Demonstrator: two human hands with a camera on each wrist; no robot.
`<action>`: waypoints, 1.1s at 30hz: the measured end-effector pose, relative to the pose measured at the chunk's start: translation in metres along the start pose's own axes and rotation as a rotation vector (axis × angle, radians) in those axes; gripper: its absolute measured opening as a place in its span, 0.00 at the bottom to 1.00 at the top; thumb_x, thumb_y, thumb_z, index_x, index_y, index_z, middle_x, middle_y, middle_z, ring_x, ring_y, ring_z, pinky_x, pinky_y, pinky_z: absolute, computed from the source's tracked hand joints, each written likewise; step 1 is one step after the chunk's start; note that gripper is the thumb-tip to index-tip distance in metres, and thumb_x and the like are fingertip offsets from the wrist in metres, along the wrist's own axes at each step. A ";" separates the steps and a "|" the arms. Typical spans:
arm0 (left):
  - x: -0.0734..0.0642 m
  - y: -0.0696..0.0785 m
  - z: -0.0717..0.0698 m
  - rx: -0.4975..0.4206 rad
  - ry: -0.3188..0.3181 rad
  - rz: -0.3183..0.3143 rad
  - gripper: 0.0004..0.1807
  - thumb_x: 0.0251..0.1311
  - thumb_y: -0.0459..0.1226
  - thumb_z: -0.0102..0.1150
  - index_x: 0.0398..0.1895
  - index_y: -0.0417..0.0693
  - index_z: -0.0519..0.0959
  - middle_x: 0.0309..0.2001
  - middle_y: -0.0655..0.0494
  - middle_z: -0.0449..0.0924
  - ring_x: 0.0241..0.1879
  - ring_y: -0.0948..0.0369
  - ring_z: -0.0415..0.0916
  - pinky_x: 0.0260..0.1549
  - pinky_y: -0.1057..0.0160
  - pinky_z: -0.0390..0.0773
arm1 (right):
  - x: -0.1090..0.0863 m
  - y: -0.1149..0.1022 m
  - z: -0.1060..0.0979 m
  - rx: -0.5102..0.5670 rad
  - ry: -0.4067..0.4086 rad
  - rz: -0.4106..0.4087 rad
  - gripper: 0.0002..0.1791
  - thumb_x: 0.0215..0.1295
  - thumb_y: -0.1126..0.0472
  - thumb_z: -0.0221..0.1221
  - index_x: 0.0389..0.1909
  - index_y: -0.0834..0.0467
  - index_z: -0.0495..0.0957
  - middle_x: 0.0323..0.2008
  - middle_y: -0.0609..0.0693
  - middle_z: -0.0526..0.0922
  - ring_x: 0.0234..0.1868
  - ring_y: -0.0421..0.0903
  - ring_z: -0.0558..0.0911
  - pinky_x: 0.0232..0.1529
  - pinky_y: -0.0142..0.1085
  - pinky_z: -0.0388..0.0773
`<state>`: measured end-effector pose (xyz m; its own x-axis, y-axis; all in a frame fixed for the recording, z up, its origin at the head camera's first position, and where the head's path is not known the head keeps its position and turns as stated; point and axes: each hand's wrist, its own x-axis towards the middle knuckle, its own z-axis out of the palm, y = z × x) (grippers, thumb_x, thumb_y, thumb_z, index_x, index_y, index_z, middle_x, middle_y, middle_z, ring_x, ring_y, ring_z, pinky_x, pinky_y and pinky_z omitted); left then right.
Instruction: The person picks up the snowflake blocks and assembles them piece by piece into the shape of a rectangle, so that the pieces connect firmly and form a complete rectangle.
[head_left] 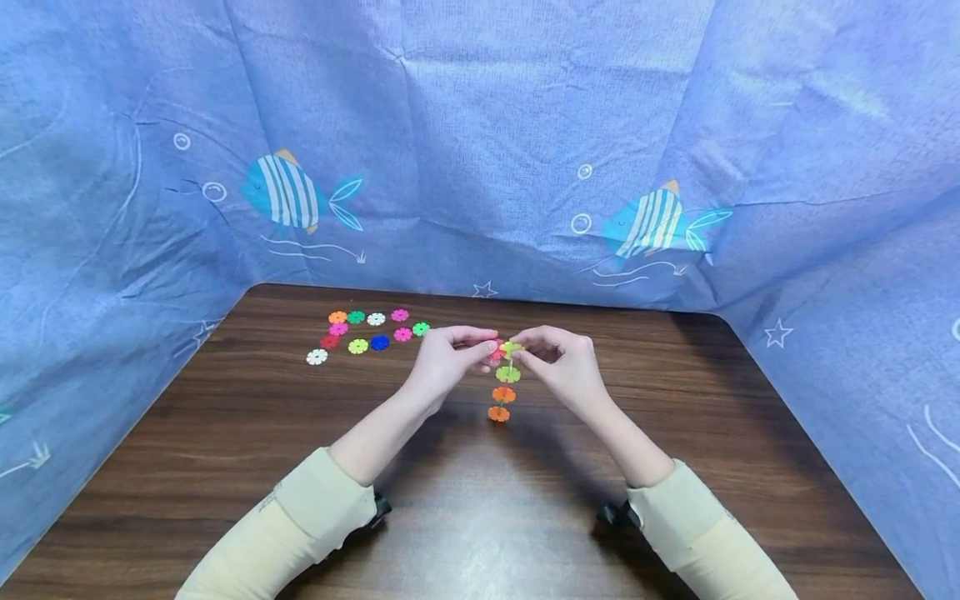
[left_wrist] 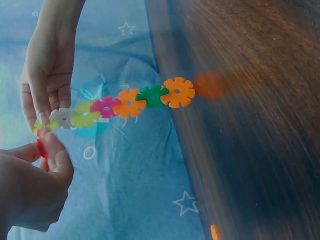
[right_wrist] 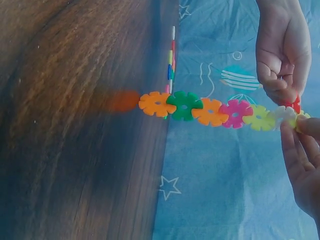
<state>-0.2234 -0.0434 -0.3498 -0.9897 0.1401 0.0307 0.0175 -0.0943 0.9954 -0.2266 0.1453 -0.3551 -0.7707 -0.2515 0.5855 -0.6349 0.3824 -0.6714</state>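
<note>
A chain of snowflake-shaped plastic discs (right_wrist: 210, 111) hangs upright between the hands. From its bottom in the wrist views come orange, green, orange, magenta, yellow-green and white discs, with a yellow disc (left_wrist: 46, 126) topmost. My right hand (head_left: 566, 362) pinches that yellow disc between thumb and fingers. A red disc (left_wrist: 41, 148) is pinched in my left hand (head_left: 441, 365), right beside the yellow one. The two discs meet or nearly meet; whether they are joined, I cannot tell. Fingers partly cover both discs. The lowest orange disc (head_left: 498, 414) is close to the tabletop.
Several loose discs lie flat at the table's back left, among them a blue disc (head_left: 380, 342), a white disc (head_left: 317, 357) and a green disc (head_left: 356, 317). The brown wooden table (head_left: 480, 508) ends at a blue fish-print curtain (head_left: 480, 150).
</note>
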 end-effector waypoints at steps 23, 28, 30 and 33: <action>0.049 -0.003 -0.078 0.744 -0.113 0.307 0.15 0.56 0.41 0.65 0.47 0.49 0.82 0.45 0.54 0.83 0.49 0.59 0.78 0.51 0.55 0.75 | 0.003 0.016 -0.019 0.320 -0.117 0.315 0.13 0.58 0.73 0.62 0.44 0.71 0.77 0.32 0.62 0.84 0.28 0.47 0.84 0.33 0.39 0.83; 0.064 -0.019 -0.098 0.854 -0.182 0.346 0.17 0.55 0.41 0.66 0.49 0.48 0.81 0.50 0.53 0.81 0.56 0.54 0.70 0.55 0.50 0.69 | 0.002 0.034 -0.016 0.354 -0.117 0.345 0.17 0.58 0.69 0.63 0.48 0.70 0.76 0.31 0.52 0.84 0.28 0.46 0.84 0.34 0.42 0.83; 0.070 -0.025 -0.104 0.879 -0.201 0.367 0.18 0.55 0.40 0.67 0.49 0.47 0.81 0.51 0.51 0.80 0.57 0.52 0.67 0.56 0.50 0.67 | 0.002 0.037 -0.016 0.359 -0.115 0.354 0.18 0.58 0.68 0.63 0.49 0.70 0.76 0.30 0.50 0.84 0.28 0.46 0.84 0.34 0.41 0.83; 0.079 -0.036 -0.110 0.940 -0.223 0.391 0.20 0.54 0.40 0.67 0.51 0.45 0.80 0.52 0.49 0.79 0.58 0.49 0.63 0.58 0.47 0.63 | 0.001 0.040 -0.016 0.363 -0.108 0.369 0.17 0.59 0.67 0.63 0.47 0.70 0.77 0.30 0.49 0.84 0.29 0.48 0.84 0.34 0.39 0.83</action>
<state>-0.3176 -0.1374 -0.3932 -0.8438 0.4532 0.2874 0.5300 0.6199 0.5786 -0.2522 0.1744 -0.3745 -0.9356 -0.2555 0.2438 -0.2843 0.1351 -0.9492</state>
